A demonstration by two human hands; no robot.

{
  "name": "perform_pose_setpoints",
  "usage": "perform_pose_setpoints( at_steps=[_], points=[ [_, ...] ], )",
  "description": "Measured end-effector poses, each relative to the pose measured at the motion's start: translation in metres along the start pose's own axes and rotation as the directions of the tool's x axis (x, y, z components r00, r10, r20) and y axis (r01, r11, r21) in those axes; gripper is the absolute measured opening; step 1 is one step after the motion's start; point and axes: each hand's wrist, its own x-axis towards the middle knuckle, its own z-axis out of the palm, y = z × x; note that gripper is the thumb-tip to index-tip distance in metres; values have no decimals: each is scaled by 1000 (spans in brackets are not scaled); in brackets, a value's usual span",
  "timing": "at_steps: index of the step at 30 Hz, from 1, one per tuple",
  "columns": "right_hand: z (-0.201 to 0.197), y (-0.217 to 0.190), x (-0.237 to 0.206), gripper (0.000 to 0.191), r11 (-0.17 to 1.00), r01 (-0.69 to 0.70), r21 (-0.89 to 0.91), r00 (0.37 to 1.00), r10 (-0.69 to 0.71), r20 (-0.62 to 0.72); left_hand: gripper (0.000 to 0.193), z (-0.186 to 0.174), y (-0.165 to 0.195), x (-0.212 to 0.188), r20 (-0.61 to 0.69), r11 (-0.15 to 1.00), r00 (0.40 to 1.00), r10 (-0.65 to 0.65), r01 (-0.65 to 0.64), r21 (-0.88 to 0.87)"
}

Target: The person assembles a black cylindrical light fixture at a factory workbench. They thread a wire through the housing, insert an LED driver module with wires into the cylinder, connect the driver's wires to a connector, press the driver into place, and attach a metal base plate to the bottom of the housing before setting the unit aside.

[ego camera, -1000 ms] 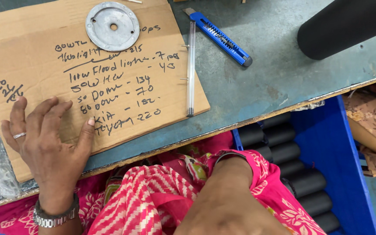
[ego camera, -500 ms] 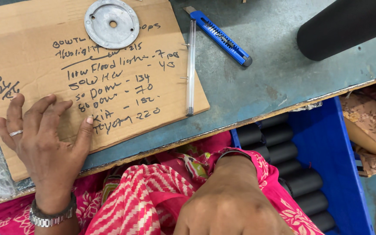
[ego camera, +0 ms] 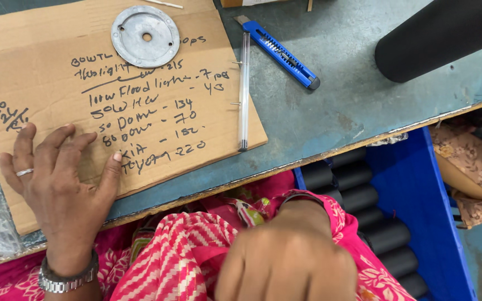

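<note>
The table [ego camera: 358, 106], grey-blue and scuffed, filled the upper part of the view; a cardboard sheet [ego camera: 40, 72] with handwriting covered its left half, reaching to the near edge; a blue bin [ego camera: 419, 212] sat below the near edge at the right, holding black rolls [ego camera: 358, 198] stacked side by side; another black roll [ego camera: 436, 39] lay at the table's far right corner. The left hand [ego camera: 57, 184] rested flat on the sheet's near left corner, fingers spread wide, holding nothing, a ring on one finger and a metal watch [ego camera: 65, 278] at the wrist; the right hand [ego camera: 288, 262] hung blurred over the lap in pink cloth, off the table, loosely curled, and I cannot tell whether it held anything. A round metal plate [ego camera: 145, 36] lay at the sheet's far edge; a blue knife [ego camera: 280, 53] lay on bare table just right of the sheet; a thin tube [ego camera: 244, 92] lay along the sheet's right edge.
</note>
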Motion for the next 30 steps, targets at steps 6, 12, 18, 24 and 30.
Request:
perform_pose_setpoints(
  at_steps=[6, 12, 18, 24, 30],
  points=[
    [17, -45, -3, 21, -938, -90, 336, 938, -193, -288, 38, 14, -26, -8, -12, 967, 993, 121, -115, 228],
    [155, -221, -116, 45, -882, -450, 142, 863, -388, 324, 42, 28, -37, -3, -64, 966, 988, 140, -123, 227],
    [216, -261, -80, 106, -778, -536, 328, 793, -329, 513, 44, 30, -42, 1, -165, 960, 969, 184, -141, 240],
    [213, -255, -70, 105, -765, -607, 213, 760, -481, 437, 41, 31, -29, -26, -268, 928, 940, 212, -107, 358],
    [216, -247, -57, 84, -711, -703, 6, 614, -603, 510, 46, 30, -3, 0, -302, 898, 912, 279, -136, 419]
  ],
)
